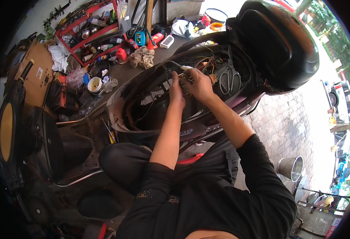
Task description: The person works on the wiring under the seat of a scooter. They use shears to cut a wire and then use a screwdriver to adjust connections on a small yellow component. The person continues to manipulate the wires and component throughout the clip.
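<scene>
Both hands are together above the open body [117, 115] of a scooter whose seat is off. My left hand [176, 92] is closed, thumb upward, its other fingers mostly hidden. Close beside it, my right hand [201, 85] has its fingers bent inward in a pinch. A small piece sits between the hands, too covered to make out. Just above the right fingers shows a white connector [186, 67] on a thin dark wire. Several coloured wires [207, 63] lie exposed to the right. Grey-handled scissors [230, 79] rest on the body beyond my right hand.
A black top case [278, 47] stands at the scooter's rear. At the left are a red rack [77, 51] of bottles and cans, a crumpled tan rag [142, 57], a white tub [95, 85] and a cardboard box [36, 75]. On the right sits a metal bucket [290, 169].
</scene>
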The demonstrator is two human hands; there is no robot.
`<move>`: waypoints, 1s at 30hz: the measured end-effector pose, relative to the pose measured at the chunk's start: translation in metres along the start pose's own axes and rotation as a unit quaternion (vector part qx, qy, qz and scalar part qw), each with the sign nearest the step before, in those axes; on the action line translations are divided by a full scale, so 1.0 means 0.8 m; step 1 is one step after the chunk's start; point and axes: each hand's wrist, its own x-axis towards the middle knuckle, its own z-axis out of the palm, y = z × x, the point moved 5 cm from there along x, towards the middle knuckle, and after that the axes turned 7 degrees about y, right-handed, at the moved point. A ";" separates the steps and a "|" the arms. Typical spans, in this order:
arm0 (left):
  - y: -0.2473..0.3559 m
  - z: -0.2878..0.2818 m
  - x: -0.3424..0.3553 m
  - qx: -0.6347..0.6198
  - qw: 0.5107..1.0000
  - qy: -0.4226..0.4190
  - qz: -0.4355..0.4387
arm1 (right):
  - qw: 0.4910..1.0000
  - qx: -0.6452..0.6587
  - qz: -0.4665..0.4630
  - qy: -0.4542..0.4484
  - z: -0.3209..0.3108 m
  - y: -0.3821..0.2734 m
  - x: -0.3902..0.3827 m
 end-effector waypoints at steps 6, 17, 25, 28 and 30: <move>-0.001 0.003 0.000 -0.004 1.000 -0.001 -0.003 | 0.998 0.035 -0.055 0.001 0.009 0.008 -0.003; 0.003 0.007 -0.008 -0.003 1.000 0.005 0.011 | 1.000 0.025 -0.009 0.009 0.001 0.002 -0.001; 0.005 0.010 -0.012 -0.015 1.000 -0.003 0.016 | 0.997 0.072 -0.027 -0.012 0.005 0.007 -0.003; 0.006 0.008 -0.013 -0.014 1.000 0.002 0.024 | 0.997 0.073 -0.024 -0.017 0.007 0.005 -0.003; 0.008 0.008 -0.012 -0.012 0.999 0.006 0.032 | 0.997 0.081 -0.020 -0.008 0.004 0.003 -0.004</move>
